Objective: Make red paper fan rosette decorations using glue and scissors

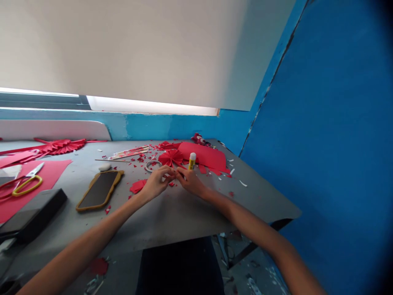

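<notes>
My left hand [159, 180] and my right hand [190, 181] meet over the grey table [184, 217], fingertips pinched close together. Whatever lies between the fingers is too small to make out. Just behind my right hand a glue stick [192, 160] with a white cap and yellow label stands upright. A pleated red paper fan [170, 158] lies beyond both hands. Behind my left hand is a roll of tape [152, 165], partly hidden. Small red paper pieces [137, 187] lie beside my left wrist.
A phone in a tan case [100, 189], scissors [28, 182] on red paper, and a black box [33, 215] are on the left. Farther back lie wooden sticks [130, 152], a large red sheet [204, 155] and a small plush toy [198, 138]. A blue wall [322, 143] rises right.
</notes>
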`<state>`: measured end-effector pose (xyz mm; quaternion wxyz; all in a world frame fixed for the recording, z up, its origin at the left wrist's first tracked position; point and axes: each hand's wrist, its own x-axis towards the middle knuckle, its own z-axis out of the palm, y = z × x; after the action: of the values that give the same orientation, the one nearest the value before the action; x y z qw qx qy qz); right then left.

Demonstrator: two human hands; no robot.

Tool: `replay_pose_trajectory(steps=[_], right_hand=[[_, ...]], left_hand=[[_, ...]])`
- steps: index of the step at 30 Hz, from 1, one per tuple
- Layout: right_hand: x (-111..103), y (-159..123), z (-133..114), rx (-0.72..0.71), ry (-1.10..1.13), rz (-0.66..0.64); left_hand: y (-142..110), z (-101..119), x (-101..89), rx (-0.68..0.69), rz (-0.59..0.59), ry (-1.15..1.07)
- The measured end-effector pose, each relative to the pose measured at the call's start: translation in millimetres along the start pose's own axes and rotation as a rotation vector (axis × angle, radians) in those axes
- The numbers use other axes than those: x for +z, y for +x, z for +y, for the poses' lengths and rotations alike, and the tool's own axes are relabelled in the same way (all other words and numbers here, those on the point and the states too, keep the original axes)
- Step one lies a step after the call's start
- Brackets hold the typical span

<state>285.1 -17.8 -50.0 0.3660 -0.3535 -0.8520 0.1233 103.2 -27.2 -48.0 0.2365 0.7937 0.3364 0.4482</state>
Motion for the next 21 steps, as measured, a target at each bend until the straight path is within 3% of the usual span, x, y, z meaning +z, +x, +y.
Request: replay_pose_trajectory(steps=[6,21], right_hand=[[-2.5,-0.4,-0.3,-0.182,-0.267,0.002],[0.4,-5.8,-3.6,-0.174,-0.169,0.037]], left_hand=[[0.6,3.1,-0.6,0.087,-0.003,0.077],[0.9,12.1,-3.2,0.077,-0.045,0.033]])
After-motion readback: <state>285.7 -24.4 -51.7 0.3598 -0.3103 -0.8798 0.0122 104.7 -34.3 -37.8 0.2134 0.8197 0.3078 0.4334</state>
